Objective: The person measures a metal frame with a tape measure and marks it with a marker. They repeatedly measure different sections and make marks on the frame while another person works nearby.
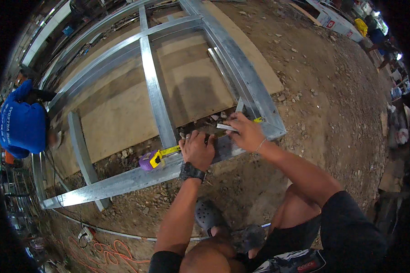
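Observation:
A purple and yellow tape measure [151, 160] rests on the near steel tube [123, 180] of a welded metal frame. Its yellow blade runs right along the tube, under my hands, and shows again near the corner. My left hand [197, 150], wearing a black watch, presses down over the blade and the tube with its fingers curled across them. Close to the corner, my right hand [246, 133] pinches a short pale stick [226, 128] whose exact kind I cannot make out. Part of the blade lies hidden beneath my fingers.
Brown boards [196, 91] lie under the frame. To the left crouches a person in a blue shirt [25, 123]. An orange cord [116, 255] coils on the stony dirt at lower left. My foot in a grey clog [208, 214] stands behind the near tube.

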Tool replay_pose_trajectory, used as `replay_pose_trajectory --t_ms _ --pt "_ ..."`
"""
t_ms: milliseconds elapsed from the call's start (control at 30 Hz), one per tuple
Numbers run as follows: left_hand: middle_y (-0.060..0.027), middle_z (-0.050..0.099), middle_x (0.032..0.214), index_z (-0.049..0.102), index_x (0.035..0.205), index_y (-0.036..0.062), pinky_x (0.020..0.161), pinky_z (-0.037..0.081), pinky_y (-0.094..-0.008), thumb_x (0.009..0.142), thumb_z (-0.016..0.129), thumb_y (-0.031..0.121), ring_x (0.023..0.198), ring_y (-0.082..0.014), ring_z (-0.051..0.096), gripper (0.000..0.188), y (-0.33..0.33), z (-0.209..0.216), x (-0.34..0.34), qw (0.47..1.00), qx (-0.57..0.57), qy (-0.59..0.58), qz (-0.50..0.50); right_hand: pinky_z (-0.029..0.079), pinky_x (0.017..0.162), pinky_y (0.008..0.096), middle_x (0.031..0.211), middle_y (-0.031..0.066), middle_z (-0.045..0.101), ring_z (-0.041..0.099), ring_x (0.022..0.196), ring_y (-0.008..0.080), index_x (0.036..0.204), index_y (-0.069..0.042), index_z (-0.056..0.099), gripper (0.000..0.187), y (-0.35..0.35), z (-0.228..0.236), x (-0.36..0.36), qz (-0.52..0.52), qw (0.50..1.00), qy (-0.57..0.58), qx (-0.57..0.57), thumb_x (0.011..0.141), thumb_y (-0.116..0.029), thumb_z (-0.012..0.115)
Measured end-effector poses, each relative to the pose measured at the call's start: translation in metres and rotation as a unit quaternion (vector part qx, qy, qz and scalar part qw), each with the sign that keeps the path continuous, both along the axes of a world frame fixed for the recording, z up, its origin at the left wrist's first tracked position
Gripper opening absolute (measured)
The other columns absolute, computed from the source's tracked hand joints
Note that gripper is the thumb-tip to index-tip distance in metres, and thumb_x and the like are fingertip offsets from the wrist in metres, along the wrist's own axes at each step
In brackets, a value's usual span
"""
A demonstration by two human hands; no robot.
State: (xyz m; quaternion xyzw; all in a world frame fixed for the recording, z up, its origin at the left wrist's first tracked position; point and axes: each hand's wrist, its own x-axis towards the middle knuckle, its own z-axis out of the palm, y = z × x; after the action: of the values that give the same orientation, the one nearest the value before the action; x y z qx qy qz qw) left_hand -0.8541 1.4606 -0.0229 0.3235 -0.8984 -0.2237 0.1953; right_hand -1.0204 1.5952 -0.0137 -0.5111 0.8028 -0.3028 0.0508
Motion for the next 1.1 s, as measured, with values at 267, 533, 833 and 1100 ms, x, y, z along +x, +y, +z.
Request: replay_pose_trajectory --t_ms 267,533,833,1100 --pt "-0.0081 0.065 0.11 0.072 0.11 0.0137 0.1 0.037 -0.0513 0.089 0.074 0.026 0.109 -0.0325 0.061 0.025 -0.003 0.002 0.008 0.999 -0.031 0.031 -0.007 0.053 0.073 0.0491 0.094 0.0099 0.069 0.069 0.088 0.037 0.101 -0.017 0.074 0.014 -0.008 -0.011 -0.011 0.024 0.995 -0.002 0.094 0.091 -0.028 0.074" --pt "-0.0123 0.06 0.123 0.063 0.138 0.0122 0.104 0.034 -0.0544 0.089 0.072 0.024 0.116 -0.0344 0.055 0.052 0.065 -0.002 0.064 0.992 -0.114 -0.012 0.047 0.055 0.075 0.0526 0.1 0.0108 0.068 0.071 0.091 0.0369 0.094 -0.013 0.071 0.018 -0.007 -0.012 -0.01 0.009 0.993 0.008 0.117 0.088 -0.029 0.071" --pt "-0.0128 0.056 0.126 0.058 0.147 0.0126 0.104 0.035 -0.0578 0.094 0.071 0.039 0.117 -0.0327 0.054 0.061 0.066 -0.004 0.057 0.982 -0.174 -0.063 0.04 0.054 0.071 0.0529 0.1 0.0095 0.066 0.071 0.087 0.0349 0.092 -0.012 0.069 0.015 -0.005 -0.01 -0.01 0.023 0.995 0.032 0.092 0.089 -0.027 0.071" --pt "-0.0136 0.057 0.128 0.058 0.149 0.0146 0.105 0.036 -0.0589 0.096 0.067 0.043 0.119 -0.0331 0.054 0.061 0.065 -0.002 0.059 0.984 -0.156 -0.077 0.048 0.052 0.072 0.0505 0.096 0.0096 0.064 0.069 0.088 0.036 0.097 -0.013 0.072 0.019 -0.006 -0.004 -0.006 0.022 0.996 0.033 0.085 0.094 -0.032 0.07"
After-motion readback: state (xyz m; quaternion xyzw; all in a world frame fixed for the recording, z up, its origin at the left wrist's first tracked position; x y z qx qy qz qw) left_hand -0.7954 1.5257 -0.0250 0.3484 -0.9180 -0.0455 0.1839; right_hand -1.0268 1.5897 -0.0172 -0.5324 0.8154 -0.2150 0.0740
